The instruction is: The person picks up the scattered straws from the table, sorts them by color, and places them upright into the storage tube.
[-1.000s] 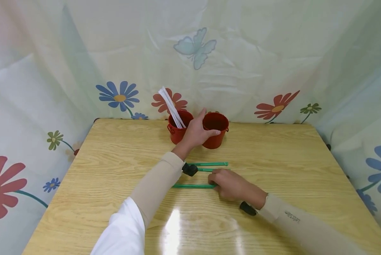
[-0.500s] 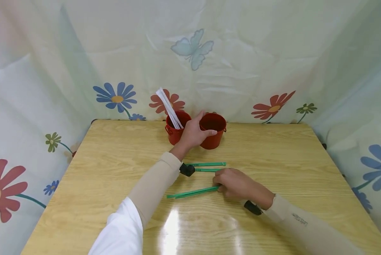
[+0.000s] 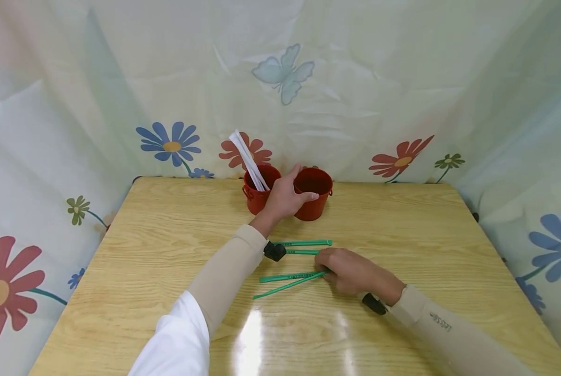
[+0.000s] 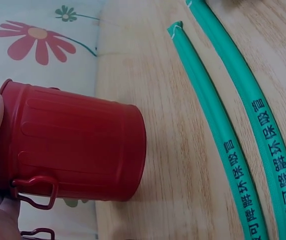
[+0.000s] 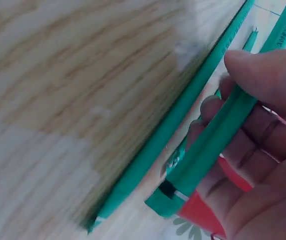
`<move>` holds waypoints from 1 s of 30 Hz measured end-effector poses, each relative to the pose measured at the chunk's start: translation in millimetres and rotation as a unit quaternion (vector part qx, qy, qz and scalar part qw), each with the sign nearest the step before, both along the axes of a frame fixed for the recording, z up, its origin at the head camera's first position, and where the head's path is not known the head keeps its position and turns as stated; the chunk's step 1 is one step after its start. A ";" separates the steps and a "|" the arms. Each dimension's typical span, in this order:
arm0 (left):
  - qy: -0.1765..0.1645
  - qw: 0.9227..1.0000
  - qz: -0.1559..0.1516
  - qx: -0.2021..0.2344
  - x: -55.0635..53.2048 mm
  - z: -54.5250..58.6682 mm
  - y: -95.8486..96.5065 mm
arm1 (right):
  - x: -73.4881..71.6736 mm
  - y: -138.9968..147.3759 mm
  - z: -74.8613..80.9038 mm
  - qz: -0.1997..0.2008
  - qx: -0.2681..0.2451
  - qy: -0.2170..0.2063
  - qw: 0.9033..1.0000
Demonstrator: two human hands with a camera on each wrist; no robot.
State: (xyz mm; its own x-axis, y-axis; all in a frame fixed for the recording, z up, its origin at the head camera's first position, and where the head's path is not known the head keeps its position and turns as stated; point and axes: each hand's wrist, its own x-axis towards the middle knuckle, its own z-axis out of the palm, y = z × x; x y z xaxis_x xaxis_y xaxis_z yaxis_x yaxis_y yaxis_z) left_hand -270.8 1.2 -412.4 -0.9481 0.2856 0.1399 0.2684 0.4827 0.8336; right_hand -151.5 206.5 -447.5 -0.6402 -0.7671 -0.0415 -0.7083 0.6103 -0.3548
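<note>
My left hand [image 3: 285, 196] grips the rim of the right-hand red bucket [image 3: 313, 208], thumb on the near side; the left wrist view shows the bucket's ribbed wall and wire handle. My right hand [image 3: 348, 271] is low over the table, pinching a green paper-wrapped straw [image 5: 213, 132] between thumb and fingers. Two green straws [image 3: 287, 277] fan out leftward from its fingertips in the head view. Another green straw [image 5: 153, 150] lies on the wood beside those fingers. Farther back, two more green straws [image 4: 218, 120] with printed black characters lie side by side, partly covered by the left forearm.
Left of the gripped bucket stands a second red bucket [image 3: 255, 201], holding white wrapped straws [image 3: 246, 154] that lean left. Both stand near the back edge of the wooden table [image 3: 402, 224]. A flower-printed curtain [image 3: 355, 78] hangs behind and at both sides.
The front green straws at my right hand have swung out of line and now spread apart in a narrow V. The right hand has shifted slightly right; the left hand stays on the bucket.
</note>
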 end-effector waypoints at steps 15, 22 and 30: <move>0.001 1.000 0.000 0.012 1.4 0.6 1.4 | -19.8 21.7 44.8 -0.085 -0.315 -0.022 0.945; 0.014 1.000 0.008 0.016 3.4 -0.5 -0.5 | -24.6 12.6 66.4 -0.138 -0.379 -0.046 0.914; -0.005 0.999 0.008 0.046 3.3 0.2 4.1 | -34.7 1.6 87.8 -0.226 -0.368 -0.033 0.901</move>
